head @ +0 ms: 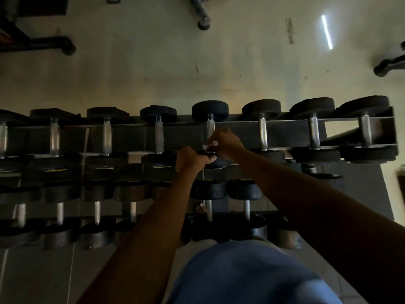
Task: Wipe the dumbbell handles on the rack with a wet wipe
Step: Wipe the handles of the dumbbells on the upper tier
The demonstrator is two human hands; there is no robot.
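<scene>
**Spotter:** Your right hand (225, 142) is curled round the wet wipe (210, 146), which shows as a small white scrap at your fingertips. It sits at the near end of the dumbbell handle (210, 130) in the middle of the rack's (285, 130) top row.

**Operator:** And which way does that handle run?

**Spotter:** Straight away from you. Its long axis goes near to far, from the dark head under your hands to the far head (210, 110) up by the wall. I'd say the wiping stroke wants to travel along that line, near end toward far end, not left to right.

**Operator:** What is your read on my left hand?

**Spotter:** Your left hand (192, 160) is clenched over the near head of the same dumbbell, just to the left of the right hand and a little nearer you. It looks to be steadying the weight, though in this dim light I cannot tell how firmly.

**Operator:** So which hand is closer to the bare metal?

**Spotter:** The right one. It is already touching the chrome, while the left holds only the rubber head. The shaft above your right fingers is uncovered all the way to the far head.

**Operator:** And the neighbours?

**Spotter:** The next handle to the right (262, 133) and the one to the left (159, 137) lie parallel, each well apart from your hands.
</scene>
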